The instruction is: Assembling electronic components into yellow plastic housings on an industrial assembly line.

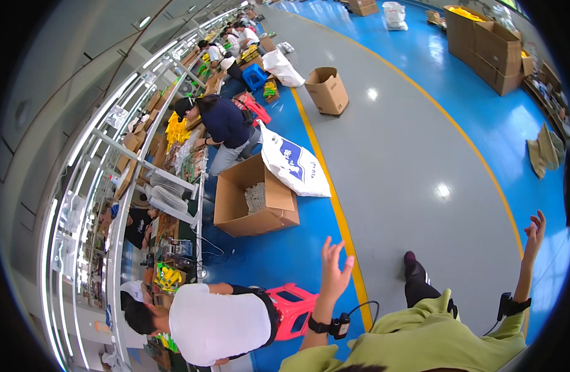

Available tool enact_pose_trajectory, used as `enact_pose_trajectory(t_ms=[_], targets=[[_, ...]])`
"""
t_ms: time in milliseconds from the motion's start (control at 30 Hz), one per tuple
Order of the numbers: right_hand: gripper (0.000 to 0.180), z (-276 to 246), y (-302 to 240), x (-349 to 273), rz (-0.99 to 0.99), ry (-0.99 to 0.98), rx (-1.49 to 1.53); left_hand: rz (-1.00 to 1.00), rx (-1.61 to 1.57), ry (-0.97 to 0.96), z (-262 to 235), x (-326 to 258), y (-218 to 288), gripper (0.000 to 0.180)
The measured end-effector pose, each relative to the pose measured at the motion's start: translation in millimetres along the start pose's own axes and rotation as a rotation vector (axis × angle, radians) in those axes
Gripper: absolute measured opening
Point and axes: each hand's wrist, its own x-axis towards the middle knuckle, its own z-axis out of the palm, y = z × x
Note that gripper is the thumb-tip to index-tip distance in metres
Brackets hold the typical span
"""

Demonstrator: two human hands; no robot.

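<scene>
My left hand is raised over the blue and grey floor with nothing in it, its fingers apart and a little curled. Far off to the right, my right hand is also up in the air, fingers spread and holding nothing. Dark bands with small devices circle both wrists; the left one carries a black camera-like box. Nearest to my left hand is a pink-red plastic stool, on which a person in a white shirt sits. Neither hand touches anything.
An open cardboard box with grey contents stands beyond, a white sack leaning on it. Seated people work along a bench at left with fans. Another carton stands on the grey walkway; large boxes line the far right.
</scene>
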Motion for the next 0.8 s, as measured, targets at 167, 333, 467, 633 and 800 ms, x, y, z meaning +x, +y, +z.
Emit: enact_pose_trajectory(t_ms=[167,333,467,633,800], targets=[[0.039,247.9,-55.4,95.7,0.240,-0.153,0.242,-0.382,0.257,0.256,-34.8,51.9,-131.8,0.036],[0.043,533.9,-146.8,125.1,0.476,-0.525,0.501,-0.835,0.059,0.539,-78.6,127.2,-189.7,0.030],[0.043,685.3,-172.4,156.3,0.478,-0.639,0.500,-0.842,-0.247,0.646,-68.0,235.2,-291.2,0.021],[0.041,756.5,-134.8,266.2,0.367,-0.402,0.314,-0.552,-0.219,0.349,-38.8,463.4,-347.7,0.023],[0.035,857.5,-84.8,423.1,0.281,-0.184,0.263,-0.475,-0.115,0.184,-63.5,681.5,-391.0,0.025]])
